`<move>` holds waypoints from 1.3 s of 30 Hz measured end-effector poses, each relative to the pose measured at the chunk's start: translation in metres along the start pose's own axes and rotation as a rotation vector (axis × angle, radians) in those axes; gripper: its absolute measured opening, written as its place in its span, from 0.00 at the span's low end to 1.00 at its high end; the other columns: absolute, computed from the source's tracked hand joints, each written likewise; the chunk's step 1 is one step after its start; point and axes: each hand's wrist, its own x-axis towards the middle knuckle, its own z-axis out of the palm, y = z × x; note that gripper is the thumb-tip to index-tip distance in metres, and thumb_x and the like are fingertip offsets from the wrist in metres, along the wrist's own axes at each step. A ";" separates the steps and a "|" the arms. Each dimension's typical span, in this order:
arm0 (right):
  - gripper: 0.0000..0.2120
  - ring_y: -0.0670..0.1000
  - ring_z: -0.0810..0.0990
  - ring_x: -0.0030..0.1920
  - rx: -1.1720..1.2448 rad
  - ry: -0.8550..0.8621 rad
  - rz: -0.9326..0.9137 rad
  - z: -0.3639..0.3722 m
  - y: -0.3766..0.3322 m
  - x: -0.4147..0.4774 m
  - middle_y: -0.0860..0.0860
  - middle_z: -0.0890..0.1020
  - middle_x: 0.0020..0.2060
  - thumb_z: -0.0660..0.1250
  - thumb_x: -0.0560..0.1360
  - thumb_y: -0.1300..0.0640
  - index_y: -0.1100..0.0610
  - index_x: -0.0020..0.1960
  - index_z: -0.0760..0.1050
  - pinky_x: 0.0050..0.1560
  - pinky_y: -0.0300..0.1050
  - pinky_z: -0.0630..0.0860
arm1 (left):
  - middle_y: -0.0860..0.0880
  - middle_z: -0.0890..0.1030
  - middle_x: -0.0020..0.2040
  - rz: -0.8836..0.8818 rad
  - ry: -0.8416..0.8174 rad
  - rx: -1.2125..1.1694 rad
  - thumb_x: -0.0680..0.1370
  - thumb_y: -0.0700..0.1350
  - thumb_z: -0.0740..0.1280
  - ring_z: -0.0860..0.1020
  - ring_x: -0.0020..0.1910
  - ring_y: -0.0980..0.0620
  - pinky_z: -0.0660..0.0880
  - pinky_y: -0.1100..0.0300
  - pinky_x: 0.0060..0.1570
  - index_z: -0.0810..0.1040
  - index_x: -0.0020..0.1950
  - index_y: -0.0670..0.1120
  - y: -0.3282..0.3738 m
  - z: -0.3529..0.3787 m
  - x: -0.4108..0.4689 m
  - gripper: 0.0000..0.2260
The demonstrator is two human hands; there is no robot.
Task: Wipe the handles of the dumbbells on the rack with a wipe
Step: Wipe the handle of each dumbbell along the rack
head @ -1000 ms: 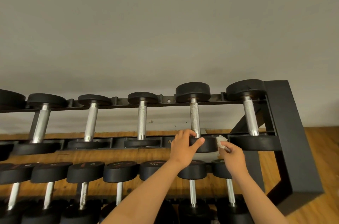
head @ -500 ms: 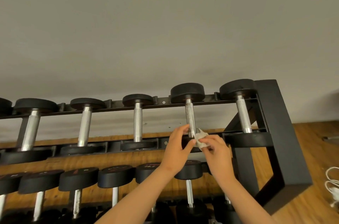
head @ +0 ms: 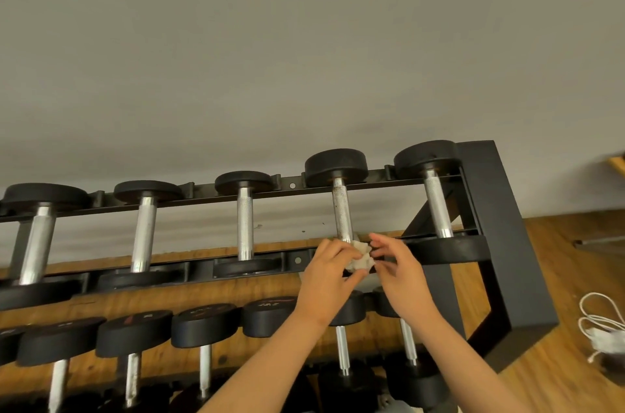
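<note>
Plainly the dumbbell handle (head: 341, 209) runs front-to-back, left hand (head: 328, 280) pinching the wipe (head: 362, 258).

The left hand (head: 329, 272) and the right hand (head: 397, 272) are covering the near head of the fourth dumbbell (head: 341, 209). The wipe (head: 362, 257) is showing only partly between them. The right fingertips (head: 378, 243) are blurring, so whether they are gripping it is not clear. The left edge is cutting the leftmost dumbbell (head: 37, 236), and the right edge is cutting the white cord (head: 602, 321). The numbers on a middle-row head (head: 270, 311) are looking too small to read.
</note>
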 end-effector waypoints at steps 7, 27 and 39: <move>0.21 0.42 0.71 0.58 -0.295 -0.101 -0.042 -0.001 0.006 0.012 0.43 0.72 0.55 0.65 0.74 0.71 0.52 0.62 0.77 0.57 0.26 0.67 | 0.52 0.78 0.47 0.022 0.017 0.007 0.75 0.44 0.68 0.69 0.49 0.59 0.71 0.68 0.50 0.82 0.55 0.46 0.014 0.008 -0.005 0.10; 0.25 0.41 0.70 0.55 -0.383 -0.160 -0.011 -0.001 -0.004 0.012 0.43 0.69 0.57 0.75 0.70 0.57 0.49 0.66 0.73 0.53 0.23 0.68 | 0.61 0.76 0.45 -0.343 0.144 -0.244 0.74 0.44 0.73 0.75 0.47 0.60 0.70 0.69 0.45 0.82 0.48 0.51 -0.010 0.002 -0.015 0.05; 0.25 0.45 0.68 0.58 -0.496 -0.127 -0.043 0.006 -0.011 0.013 0.43 0.69 0.54 0.75 0.70 0.55 0.50 0.65 0.74 0.52 0.23 0.67 | 0.54 0.81 0.47 -0.519 0.268 -0.445 0.74 0.36 0.71 0.79 0.48 0.59 0.73 0.73 0.49 0.81 0.48 0.50 -0.031 -0.008 -0.012 0.09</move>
